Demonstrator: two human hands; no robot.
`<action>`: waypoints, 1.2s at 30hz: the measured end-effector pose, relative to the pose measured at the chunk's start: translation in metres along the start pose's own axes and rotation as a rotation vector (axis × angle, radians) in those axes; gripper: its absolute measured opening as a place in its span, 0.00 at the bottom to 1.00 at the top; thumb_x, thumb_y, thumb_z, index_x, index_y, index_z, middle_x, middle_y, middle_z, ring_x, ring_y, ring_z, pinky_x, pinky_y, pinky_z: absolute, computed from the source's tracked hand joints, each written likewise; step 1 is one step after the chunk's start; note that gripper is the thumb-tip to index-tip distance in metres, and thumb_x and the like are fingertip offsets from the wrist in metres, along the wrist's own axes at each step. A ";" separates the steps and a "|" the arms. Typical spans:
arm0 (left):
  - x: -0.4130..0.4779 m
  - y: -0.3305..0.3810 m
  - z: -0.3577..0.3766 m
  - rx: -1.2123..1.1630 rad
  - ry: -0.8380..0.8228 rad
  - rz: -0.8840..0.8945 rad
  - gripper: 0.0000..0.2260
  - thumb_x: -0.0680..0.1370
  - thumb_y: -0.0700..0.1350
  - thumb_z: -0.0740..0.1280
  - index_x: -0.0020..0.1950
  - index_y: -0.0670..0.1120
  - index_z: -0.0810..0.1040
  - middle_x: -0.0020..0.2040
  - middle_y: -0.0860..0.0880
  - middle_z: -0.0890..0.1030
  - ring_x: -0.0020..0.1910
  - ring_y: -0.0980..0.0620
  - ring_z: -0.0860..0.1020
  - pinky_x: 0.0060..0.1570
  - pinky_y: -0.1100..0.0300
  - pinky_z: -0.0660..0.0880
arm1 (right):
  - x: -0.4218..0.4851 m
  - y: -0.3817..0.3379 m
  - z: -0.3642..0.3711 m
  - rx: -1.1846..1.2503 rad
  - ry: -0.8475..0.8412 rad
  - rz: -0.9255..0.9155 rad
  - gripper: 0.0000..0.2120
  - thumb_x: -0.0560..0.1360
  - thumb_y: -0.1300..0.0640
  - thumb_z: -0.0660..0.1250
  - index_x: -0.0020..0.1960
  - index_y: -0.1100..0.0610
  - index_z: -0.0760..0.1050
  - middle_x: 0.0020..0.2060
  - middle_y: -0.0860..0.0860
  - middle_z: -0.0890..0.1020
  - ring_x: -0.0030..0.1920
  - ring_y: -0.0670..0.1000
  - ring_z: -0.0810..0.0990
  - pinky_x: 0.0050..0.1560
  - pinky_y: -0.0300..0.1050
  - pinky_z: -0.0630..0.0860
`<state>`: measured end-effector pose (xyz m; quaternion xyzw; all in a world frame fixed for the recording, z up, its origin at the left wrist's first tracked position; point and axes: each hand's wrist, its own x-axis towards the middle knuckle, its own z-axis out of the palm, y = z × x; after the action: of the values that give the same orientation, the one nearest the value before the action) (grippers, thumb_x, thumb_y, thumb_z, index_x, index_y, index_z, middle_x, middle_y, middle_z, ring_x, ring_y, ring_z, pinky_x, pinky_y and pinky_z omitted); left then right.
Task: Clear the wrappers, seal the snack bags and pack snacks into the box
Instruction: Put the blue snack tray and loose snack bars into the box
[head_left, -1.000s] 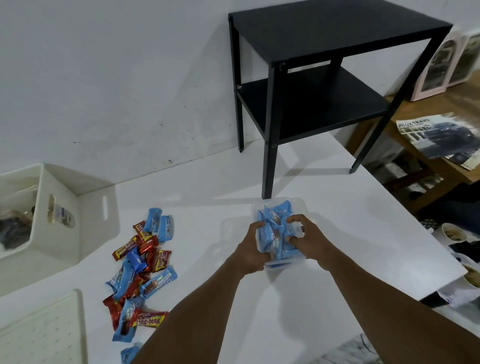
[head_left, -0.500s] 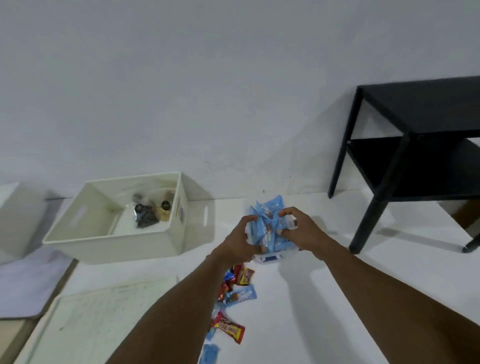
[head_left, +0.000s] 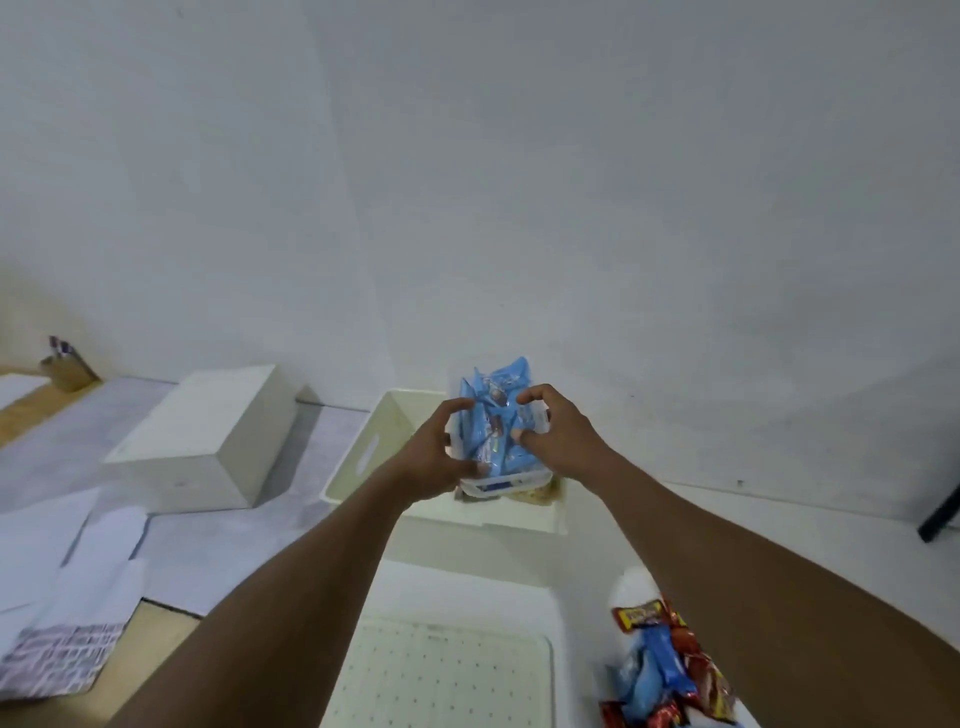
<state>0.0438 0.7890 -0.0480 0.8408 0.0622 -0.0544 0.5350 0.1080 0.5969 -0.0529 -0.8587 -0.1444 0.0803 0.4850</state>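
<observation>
I hold a clear plastic bag of blue snack packets (head_left: 494, 426) with both hands, right above the open cream storage box (head_left: 363, 452). My left hand (head_left: 436, 457) grips the bag's left side and bottom. On the bag's right side my right hand (head_left: 550, 436) pinches it with thumb and fingers. Under the bag, some items lie at the box's bottom, partly hidden. A pile of loose red and blue snack packets (head_left: 665, 675) lies on the white table at the lower right.
A closed white box (head_left: 208, 441) stands left of the storage box. A white perforated lid (head_left: 447, 670) lies in front, near me. Papers (head_left: 67, 571) cover the wooden surface at left. A black table leg (head_left: 940, 514) shows at the right edge.
Both hands carried the bag of blue snacks leftward from the table's middle to above the cream box. My view swung left, so the black side table has left the picture.
</observation>
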 end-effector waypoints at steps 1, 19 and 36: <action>0.005 -0.012 -0.015 0.014 -0.001 -0.016 0.36 0.71 0.36 0.77 0.72 0.57 0.65 0.51 0.45 0.76 0.38 0.48 0.76 0.34 0.58 0.78 | 0.010 -0.004 0.019 0.005 -0.009 0.012 0.16 0.76 0.56 0.70 0.60 0.46 0.71 0.45 0.46 0.76 0.38 0.47 0.76 0.37 0.42 0.74; 0.117 -0.190 -0.108 0.211 -0.127 -0.251 0.38 0.62 0.43 0.76 0.69 0.53 0.64 0.63 0.45 0.76 0.58 0.46 0.79 0.54 0.46 0.81 | 0.121 0.052 0.223 0.019 -0.117 0.257 0.18 0.75 0.60 0.71 0.61 0.51 0.69 0.62 0.50 0.74 0.53 0.50 0.78 0.45 0.41 0.75; 0.128 -0.187 -0.074 0.639 -0.156 -0.284 0.34 0.70 0.52 0.70 0.74 0.52 0.60 0.69 0.41 0.70 0.66 0.39 0.72 0.65 0.48 0.72 | 0.122 0.059 0.215 -0.085 -0.235 0.376 0.22 0.74 0.58 0.70 0.65 0.52 0.68 0.55 0.52 0.76 0.52 0.52 0.77 0.50 0.45 0.74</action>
<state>0.1409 0.9410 -0.2039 0.9419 0.1171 -0.2088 0.2355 0.1739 0.7821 -0.2145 -0.8749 -0.0405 0.2629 0.4048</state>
